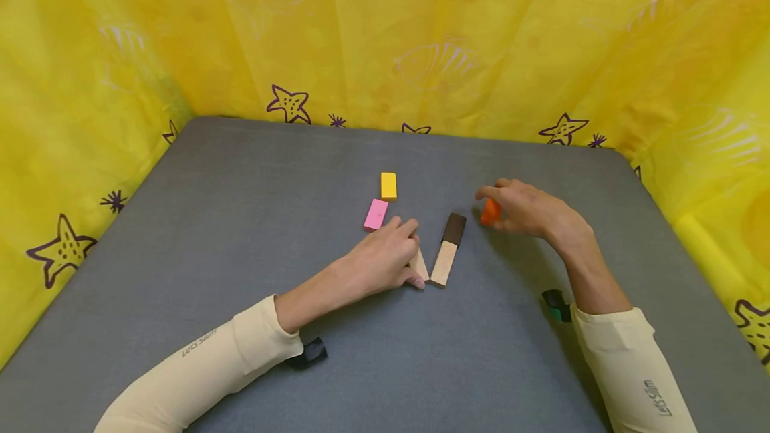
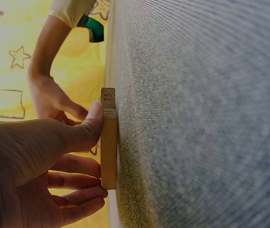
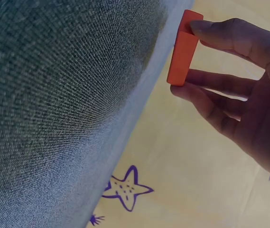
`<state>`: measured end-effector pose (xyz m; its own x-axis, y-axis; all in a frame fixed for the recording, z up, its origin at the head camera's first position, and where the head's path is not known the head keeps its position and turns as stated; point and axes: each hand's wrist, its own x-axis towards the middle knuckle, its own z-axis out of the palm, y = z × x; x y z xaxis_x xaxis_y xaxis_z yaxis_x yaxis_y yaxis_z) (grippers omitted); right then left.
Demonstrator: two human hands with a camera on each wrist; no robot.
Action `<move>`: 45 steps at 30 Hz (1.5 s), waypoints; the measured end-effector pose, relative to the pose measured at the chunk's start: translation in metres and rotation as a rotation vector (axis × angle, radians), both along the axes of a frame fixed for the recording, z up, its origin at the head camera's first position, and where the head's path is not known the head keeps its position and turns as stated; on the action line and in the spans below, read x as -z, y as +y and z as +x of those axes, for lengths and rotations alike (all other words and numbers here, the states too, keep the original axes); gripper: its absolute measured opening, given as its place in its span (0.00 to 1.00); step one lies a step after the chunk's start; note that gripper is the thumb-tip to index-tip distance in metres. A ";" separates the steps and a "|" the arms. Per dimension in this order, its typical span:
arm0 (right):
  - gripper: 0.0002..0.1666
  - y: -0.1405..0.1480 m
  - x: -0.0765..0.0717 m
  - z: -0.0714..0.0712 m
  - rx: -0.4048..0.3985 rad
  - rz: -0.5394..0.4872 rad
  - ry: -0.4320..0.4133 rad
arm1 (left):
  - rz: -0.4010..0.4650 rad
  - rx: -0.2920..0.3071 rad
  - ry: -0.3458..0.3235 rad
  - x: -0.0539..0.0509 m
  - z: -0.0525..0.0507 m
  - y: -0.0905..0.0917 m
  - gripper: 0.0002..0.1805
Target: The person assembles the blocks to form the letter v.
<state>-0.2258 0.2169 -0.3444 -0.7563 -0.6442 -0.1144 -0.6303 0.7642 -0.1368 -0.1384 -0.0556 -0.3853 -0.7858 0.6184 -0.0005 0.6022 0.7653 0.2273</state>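
My left hand [image 1: 381, 256] pinches a pale wooden block [image 1: 420, 264] lengthwise, thumb at the near end and fingers at the far end. That block lies on the table, its near end close to or touching another pale block [image 1: 444, 264]. End to end with the latter is a dark brown block [image 1: 454, 227]. In the left wrist view, "75" and "50" are printed on block ends [image 2: 108, 97] beyond the thumb. To the right, my right hand [image 1: 529, 209] holds an orange block [image 3: 184, 54] between thumb and fingertips, seemingly just above the table.
A pink block [image 1: 375, 214] lies just beyond my left hand, and a yellow block [image 1: 388, 186] farther back, near the pink one's far corner. The grey table [image 1: 271, 186] is bordered by yellow cloth [image 1: 361, 32] at the back and both sides.
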 end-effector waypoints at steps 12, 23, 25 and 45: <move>0.22 -0.003 0.002 0.000 -0.011 -0.035 0.006 | -0.004 0.003 0.008 0.000 -0.001 0.001 0.30; 0.18 -0.005 0.008 -0.003 -0.032 -0.079 0.042 | 0.000 0.007 0.017 0.000 -0.001 0.001 0.29; 0.18 -0.005 0.009 -0.005 -0.035 -0.091 0.046 | -0.002 0.006 0.017 0.000 -0.001 0.001 0.30; 0.14 -0.009 0.021 -0.008 -0.054 -0.175 0.104 | -0.009 0.009 0.018 0.000 0.000 0.000 0.30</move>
